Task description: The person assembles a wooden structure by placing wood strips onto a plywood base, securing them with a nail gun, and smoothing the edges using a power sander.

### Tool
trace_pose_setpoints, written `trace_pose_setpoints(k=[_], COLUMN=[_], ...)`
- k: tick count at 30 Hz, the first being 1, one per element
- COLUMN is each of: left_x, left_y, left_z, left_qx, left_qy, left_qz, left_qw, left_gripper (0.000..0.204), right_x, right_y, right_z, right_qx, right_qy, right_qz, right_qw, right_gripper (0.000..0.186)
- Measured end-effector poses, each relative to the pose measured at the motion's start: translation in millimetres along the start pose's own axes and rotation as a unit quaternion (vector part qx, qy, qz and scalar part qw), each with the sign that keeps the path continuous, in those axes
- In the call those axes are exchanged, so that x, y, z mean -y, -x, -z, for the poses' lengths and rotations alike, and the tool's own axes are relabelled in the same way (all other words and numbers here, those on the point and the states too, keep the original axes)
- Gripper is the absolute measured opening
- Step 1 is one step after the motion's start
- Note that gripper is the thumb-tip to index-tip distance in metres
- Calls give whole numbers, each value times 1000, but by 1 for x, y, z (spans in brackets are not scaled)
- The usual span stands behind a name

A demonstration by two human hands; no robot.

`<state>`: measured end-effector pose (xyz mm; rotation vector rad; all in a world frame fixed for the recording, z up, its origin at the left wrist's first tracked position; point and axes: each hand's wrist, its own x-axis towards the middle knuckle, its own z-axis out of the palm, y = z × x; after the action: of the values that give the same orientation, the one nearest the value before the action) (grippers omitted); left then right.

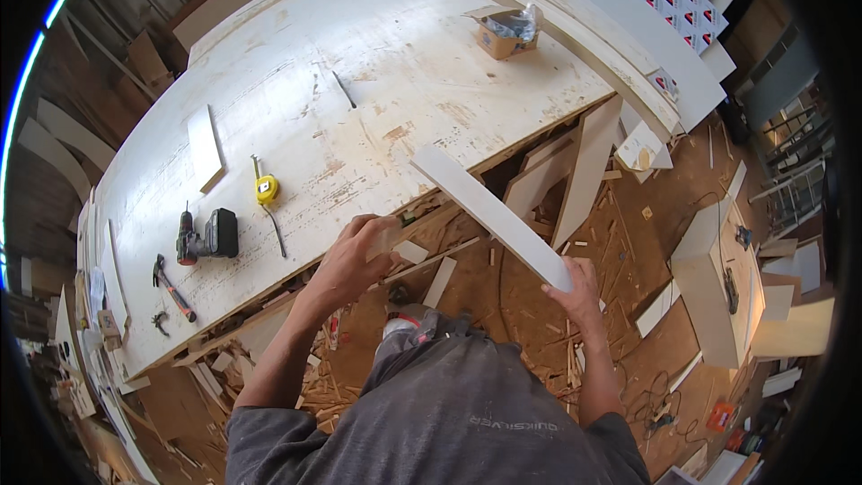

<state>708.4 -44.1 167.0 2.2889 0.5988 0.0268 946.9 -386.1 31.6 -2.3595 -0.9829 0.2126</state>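
My right hand (580,295) grips the near end of a long, narrow white board (494,216). The board slants away to the left, and its far end reaches the edge of the worktable (296,126). My left hand (357,260) is by the table's front edge, fingers apart and nothing in them. On the tabletop, left of that hand, lie a yellow tape measure (267,189), a cordless drill (206,235) with a black battery, and a hammer (173,289). A short white board (206,149) lies beyond the tape measure.
An open cardboard box (508,32) with plastic in it stands at the table's far right, beside long wooden strips (557,22). A thin dark tool (343,90) lies mid-table. Wood scraps litter the floor (530,323). A wooden bench (732,278) with tools stands at right.
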Motion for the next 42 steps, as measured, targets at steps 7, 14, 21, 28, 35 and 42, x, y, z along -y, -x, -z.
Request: trace_pose_setpoints(k=[7, 14, 21, 28, 35, 42], left_x=[178, 296, 316, 283, 200, 174], left_y=[-53, -113, -175, -187, -62, -128], left_z=[32, 71, 78, 23, 32, 25], left_qx=[-150, -234, -274, -164, -107, -161], left_qy=[-219, -62, -115, -143, 17, -177], left_qz=[-11, 64, 57, -30, 201, 156], left_qw=[964, 968, 953, 976, 974, 958], left_gripper=[66, 46, 46, 41, 32, 69], right_x=[131, 176, 196, 151, 56, 85], right_y=[-172, -260, -262, -230, -252, -374], right_z=[-48, -77, -96, -12, 57, -75], right_qx=[119, 161, 111, 220, 231, 273], right_qy=[65, 99, 120, 147, 37, 48], right_qz=[216, 181, 120, 84, 44, 289], right_qw=[967, 965, 979, 961, 971, 916], right_gripper=[61, 67, 63, 66, 67, 62])
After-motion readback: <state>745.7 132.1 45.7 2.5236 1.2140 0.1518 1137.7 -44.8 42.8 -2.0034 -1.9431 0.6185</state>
